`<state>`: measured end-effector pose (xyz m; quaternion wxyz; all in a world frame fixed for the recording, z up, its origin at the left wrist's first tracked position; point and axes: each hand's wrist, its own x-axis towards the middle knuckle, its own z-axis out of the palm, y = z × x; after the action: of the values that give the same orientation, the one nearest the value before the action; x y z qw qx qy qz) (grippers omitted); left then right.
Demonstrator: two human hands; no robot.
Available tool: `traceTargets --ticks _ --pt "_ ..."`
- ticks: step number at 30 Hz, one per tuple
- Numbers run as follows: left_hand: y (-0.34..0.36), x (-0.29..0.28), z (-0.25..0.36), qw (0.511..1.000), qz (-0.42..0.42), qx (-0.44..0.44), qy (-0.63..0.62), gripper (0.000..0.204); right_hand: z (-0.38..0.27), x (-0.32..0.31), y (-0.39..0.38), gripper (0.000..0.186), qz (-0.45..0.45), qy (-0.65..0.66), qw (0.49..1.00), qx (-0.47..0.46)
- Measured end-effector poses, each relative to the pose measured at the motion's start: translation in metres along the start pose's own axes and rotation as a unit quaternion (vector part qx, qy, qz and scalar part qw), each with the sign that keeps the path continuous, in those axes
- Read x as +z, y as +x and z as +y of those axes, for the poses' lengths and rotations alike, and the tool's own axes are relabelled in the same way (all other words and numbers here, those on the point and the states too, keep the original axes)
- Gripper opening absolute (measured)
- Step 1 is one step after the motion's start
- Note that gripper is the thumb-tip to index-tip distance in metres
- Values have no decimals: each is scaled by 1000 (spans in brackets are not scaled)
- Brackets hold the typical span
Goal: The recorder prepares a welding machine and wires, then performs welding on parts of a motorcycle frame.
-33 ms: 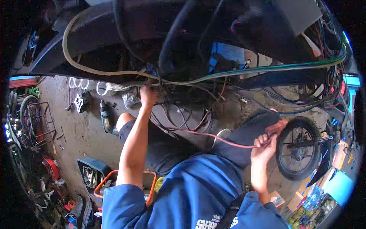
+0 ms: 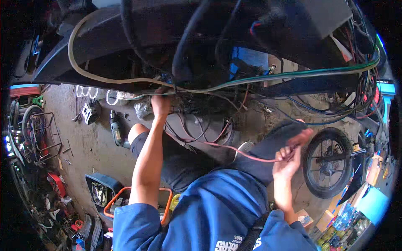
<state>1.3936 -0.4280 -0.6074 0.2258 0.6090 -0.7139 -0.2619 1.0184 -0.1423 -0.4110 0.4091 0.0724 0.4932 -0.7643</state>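
In the head view my left hand (image 2: 161,105) reaches up among wires under a dark frame; its fingers are hidden behind cables and partly blurred, so what they touch cannot be made out. A thin reddish cable (image 2: 247,156) runs from that wire bundle (image 2: 188,98) across my lap to the right. Its right part is gripped by the curled fingers of my right hand (image 2: 287,164), above my right thigh. Just beyond these fingers a blurred reddish shape (image 2: 302,137) is too smeared to tell. A beige-to-green hose (image 2: 234,85) crosses above both hands.
A grey-green power drill (image 2: 115,127) lies on the floor at left, near a metal part (image 2: 90,112). Left of my body stand a dark blue bin (image 2: 100,178) and an orange-rimmed container (image 2: 111,205). A spoked wheel with tyre (image 2: 307,167) lies at right. Dark hoses hang overhead.
My right hand has shifted slightly left and down with the reddish cable in it. My left hand stays among the wires, with a small shift.
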Motion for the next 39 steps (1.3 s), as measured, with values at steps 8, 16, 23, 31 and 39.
traceTargets --ticks 8,16,23,31,39 --pt "-43 -21 4 997 56 49 14 45 41 24 -21 24 -117 -30 987 107" --pt "-101 18 12 932 -297 58 201 43 42 39 -21 25 -173 -64 976 114" --pt "-121 37 60 913 -372 -69 152 24 34 20 6 36 -136 -51 989 -2" --pt "-60 -159 -41 993 38 -105 49 24 -66 -27 49 33 -100 -19 975 -197" --pt "-58 -108 -108 967 26 -241 73 38 -100 -35 40 39 -116 -14 976 -181"
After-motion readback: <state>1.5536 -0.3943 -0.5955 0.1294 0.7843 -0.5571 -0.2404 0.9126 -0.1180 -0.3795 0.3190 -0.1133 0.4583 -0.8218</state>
